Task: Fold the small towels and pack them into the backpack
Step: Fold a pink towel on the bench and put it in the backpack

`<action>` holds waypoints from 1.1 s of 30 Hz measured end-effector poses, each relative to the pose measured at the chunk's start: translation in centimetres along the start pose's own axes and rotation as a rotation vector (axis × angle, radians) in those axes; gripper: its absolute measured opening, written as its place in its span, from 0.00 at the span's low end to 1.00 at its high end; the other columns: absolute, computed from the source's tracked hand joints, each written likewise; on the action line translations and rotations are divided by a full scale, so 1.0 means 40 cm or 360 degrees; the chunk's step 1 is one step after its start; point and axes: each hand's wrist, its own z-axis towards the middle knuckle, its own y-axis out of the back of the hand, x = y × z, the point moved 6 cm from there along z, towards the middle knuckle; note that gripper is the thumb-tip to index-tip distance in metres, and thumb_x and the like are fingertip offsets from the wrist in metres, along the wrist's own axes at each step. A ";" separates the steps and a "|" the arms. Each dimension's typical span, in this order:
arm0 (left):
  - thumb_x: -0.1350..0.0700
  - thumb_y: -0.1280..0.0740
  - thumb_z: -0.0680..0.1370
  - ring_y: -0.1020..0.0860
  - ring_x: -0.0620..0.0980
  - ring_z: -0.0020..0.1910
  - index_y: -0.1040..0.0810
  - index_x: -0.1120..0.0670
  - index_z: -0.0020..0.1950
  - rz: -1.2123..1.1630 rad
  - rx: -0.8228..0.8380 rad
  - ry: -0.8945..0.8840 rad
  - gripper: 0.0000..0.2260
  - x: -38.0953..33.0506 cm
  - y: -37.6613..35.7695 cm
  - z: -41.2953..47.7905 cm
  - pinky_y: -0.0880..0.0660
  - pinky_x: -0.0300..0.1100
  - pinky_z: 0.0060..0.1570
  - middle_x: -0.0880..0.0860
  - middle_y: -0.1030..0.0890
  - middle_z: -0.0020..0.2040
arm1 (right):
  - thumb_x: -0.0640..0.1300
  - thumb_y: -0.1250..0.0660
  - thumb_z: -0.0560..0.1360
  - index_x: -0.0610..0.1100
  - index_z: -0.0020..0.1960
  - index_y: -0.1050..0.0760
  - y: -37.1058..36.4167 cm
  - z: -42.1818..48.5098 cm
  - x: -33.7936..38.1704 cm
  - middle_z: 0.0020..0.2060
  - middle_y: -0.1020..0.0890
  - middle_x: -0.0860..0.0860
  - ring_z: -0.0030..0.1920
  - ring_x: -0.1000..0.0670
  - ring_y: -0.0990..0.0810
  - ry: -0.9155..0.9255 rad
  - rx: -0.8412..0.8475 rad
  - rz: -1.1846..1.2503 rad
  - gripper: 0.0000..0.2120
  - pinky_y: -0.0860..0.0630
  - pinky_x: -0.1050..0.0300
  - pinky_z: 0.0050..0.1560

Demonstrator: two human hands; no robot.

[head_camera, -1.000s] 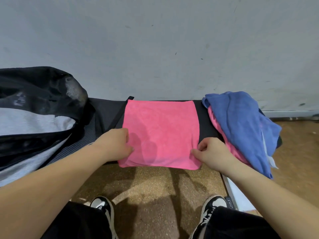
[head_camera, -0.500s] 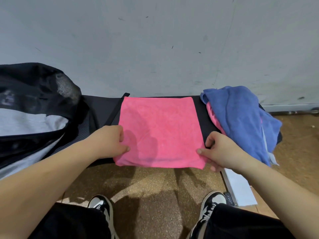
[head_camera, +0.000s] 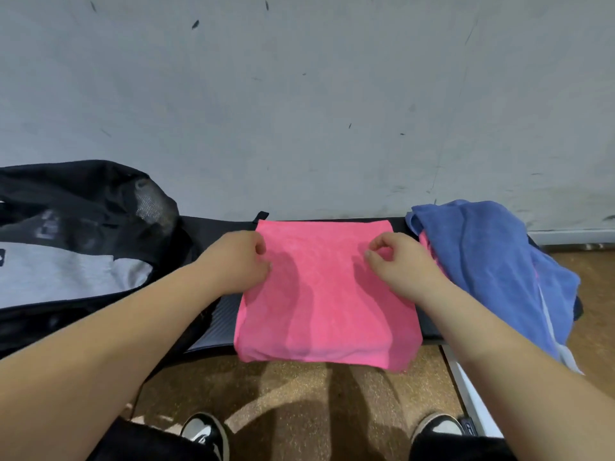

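Left hand: the left hand (head_camera: 239,261) lies at the left edge of the pink towel (head_camera: 326,301), over its far half. The fingers are curled in with the thumb tucked against them. Whether cloth is caught between them cannot be told.
Right hand: the right hand (head_camera: 399,264) lies on the towel's right side, level with the left hand. Its thumb and forefinger are bent so that their tips meet in a small ring over the cloth. Whether they have cloth pinched cannot be told.
Pink towel: spread flat between the two hands on the black worktop (head_camera: 216,321). Its far edge lies just beyond the knuckles, close to the wall (head_camera: 299,111). Its near edge lies back toward the wrists and droops over the worktop's front.
Backpack: the black and grey backpack (head_camera: 83,244) lies on its side just outside the left hand, along the left forearm. It is not touching the pink towel.
Blue towel: the crumpled blue towel (head_camera: 492,261) sits just outside the right hand at the worktop's end and hangs down over it. A strip of a second pink cloth (head_camera: 429,247) shows from under it, beside the right hand's knuckles.
Floor: a brown speckled floor (head_camera: 299,400) lies below the forearms. On it are two black and white shoes, the left shoe (head_camera: 206,434) and the right shoe (head_camera: 436,427).
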 end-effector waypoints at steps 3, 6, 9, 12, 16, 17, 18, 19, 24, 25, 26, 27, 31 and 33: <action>0.53 0.31 0.80 0.23 0.52 0.53 0.21 0.56 0.64 -0.0115 -0.0165 0.0061 0.14 0.016 0.000 0.077 0.26 0.44 0.53 0.53 0.19 0.57 | 0.50 0.33 0.80 0.44 0.65 0.21 -0.033 0.052 -0.015 0.62 0.19 0.46 0.61 0.44 0.19 -0.0036 0.0062 -0.0116 0.16 0.23 0.47 0.62; 0.53 0.30 0.80 0.21 0.55 0.56 0.21 0.57 0.65 -0.0221 -0.0242 0.0123 0.15 0.047 -0.029 0.120 0.27 0.45 0.52 0.56 0.18 0.59 | 0.55 0.35 0.81 0.47 0.67 0.22 -0.077 0.062 -0.035 0.66 0.22 0.48 0.69 0.42 0.26 -0.0038 0.0221 -0.0340 0.19 0.28 0.43 0.70; 0.57 0.27 0.77 0.20 0.56 0.54 0.21 0.57 0.63 -0.0318 -0.0293 0.0166 0.15 0.058 -0.040 0.140 0.25 0.45 0.53 0.55 0.18 0.56 | 0.54 0.35 0.81 0.48 0.69 0.23 -0.085 0.048 -0.039 0.70 0.27 0.47 0.73 0.41 0.32 -0.0031 0.0326 -0.0504 0.19 0.31 0.43 0.73; 0.62 0.28 0.75 0.20 0.54 0.51 0.22 0.57 0.64 -0.0412 -0.0159 0.0213 0.17 0.043 -0.049 0.149 0.23 0.45 0.51 0.52 0.19 0.49 | 0.52 0.35 0.79 0.51 0.47 0.19 -0.057 0.039 -0.029 0.56 0.23 0.47 0.59 0.41 0.23 -0.0068 0.0284 -0.0569 0.08 0.23 0.45 0.60; 0.65 0.27 0.69 0.18 0.53 0.52 0.25 0.55 0.68 -0.0446 0.0195 0.0315 0.27 0.029 -0.061 0.137 0.19 0.47 0.51 0.53 0.18 0.53 | 0.54 0.35 0.79 0.45 0.31 0.33 -0.011 0.025 -0.022 0.34 0.26 0.50 0.33 0.47 0.27 -0.0170 0.0240 -0.0689 0.22 0.29 0.53 0.34; 0.64 0.28 0.70 0.19 0.52 0.51 0.25 0.55 0.68 -0.0388 0.0206 0.0283 0.26 0.026 -0.057 0.133 0.20 0.45 0.49 0.51 0.19 0.52 | 0.52 0.35 0.79 0.45 0.32 0.32 -0.003 0.025 -0.029 0.32 0.26 0.51 0.32 0.48 0.28 -0.0191 0.0212 -0.0655 0.20 0.28 0.53 0.33; 0.64 0.30 0.71 0.20 0.51 0.50 0.24 0.55 0.68 -0.0338 0.0190 0.0244 0.25 0.022 -0.051 0.130 0.23 0.43 0.46 0.50 0.20 0.49 | 0.51 0.35 0.79 0.46 0.36 0.29 0.007 0.029 -0.037 0.35 0.25 0.51 0.34 0.49 0.26 -0.0184 0.0136 -0.0590 0.16 0.25 0.52 0.36; 0.65 0.31 0.72 0.21 0.50 0.48 0.24 0.54 0.68 -0.0320 0.0167 0.0203 0.24 0.017 -0.045 0.125 0.26 0.40 0.44 0.48 0.21 0.47 | 0.49 0.35 0.79 0.47 0.42 0.24 0.015 0.031 -0.046 0.42 0.22 0.51 0.39 0.49 0.24 -0.0198 0.0054 -0.0520 0.09 0.22 0.50 0.41; 0.68 0.35 0.72 0.25 0.43 0.36 0.23 0.47 0.68 -0.0358 0.0233 0.0011 0.27 -0.014 -0.041 0.112 0.33 0.30 0.30 0.45 0.25 0.37 | 0.49 0.31 0.80 0.45 0.71 0.26 0.012 0.045 -0.103 0.66 0.28 0.44 0.54 0.45 0.22 -0.0338 0.0065 -0.0411 0.21 0.22 0.47 0.57; 0.67 0.34 0.71 0.25 0.45 0.37 0.22 0.46 0.61 -0.0304 0.0256 -0.0022 0.23 -0.019 -0.045 0.110 0.32 0.31 0.31 0.45 0.24 0.37 | 0.49 0.30 0.80 0.46 0.68 0.24 0.009 0.047 -0.102 0.65 0.28 0.44 0.52 0.45 0.23 -0.0342 0.0073 -0.0394 0.19 0.22 0.47 0.56; 0.66 0.34 0.71 0.23 0.48 0.39 0.21 0.46 0.54 -0.0240 0.0265 -0.0043 0.18 -0.022 -0.049 0.110 0.30 0.35 0.32 0.46 0.23 0.38 | 0.49 0.30 0.79 0.47 0.63 0.21 0.009 0.050 -0.103 0.63 0.27 0.45 0.50 0.46 0.23 -0.0335 0.0050 -0.0380 0.14 0.21 0.47 0.54; 0.64 0.32 0.70 0.22 0.50 0.40 0.22 0.45 0.47 -0.0182 0.0266 -0.0048 0.14 -0.023 -0.052 0.108 0.27 0.39 0.34 0.47 0.22 0.39 | 0.50 0.29 0.78 0.50 0.55 0.21 0.009 0.050 -0.104 0.60 0.25 0.46 0.49 0.47 0.23 -0.0348 0.0032 -0.0359 0.08 0.21 0.48 0.51; 0.57 0.28 0.71 0.27 0.47 0.33 0.26 0.50 0.35 -0.0253 0.0194 -0.0008 0.08 -0.032 -0.041 0.113 0.32 0.40 0.33 0.47 0.26 0.37 | 0.46 0.27 0.73 0.50 0.42 0.25 0.016 0.055 -0.111 0.45 0.21 0.50 0.46 0.47 0.22 -0.0375 -0.0019 -0.0175 0.07 0.26 0.53 0.40; 0.58 0.27 0.72 0.29 0.46 0.31 0.26 0.53 0.35 -0.0461 0.0090 0.0020 0.10 -0.031 -0.023 0.117 0.34 0.39 0.31 0.48 0.26 0.33 | 0.42 0.28 0.74 0.44 0.44 0.24 0.026 0.058 -0.107 0.39 0.21 0.50 0.39 0.49 0.23 -0.0378 -0.0082 0.0106 0.05 0.28 0.55 0.36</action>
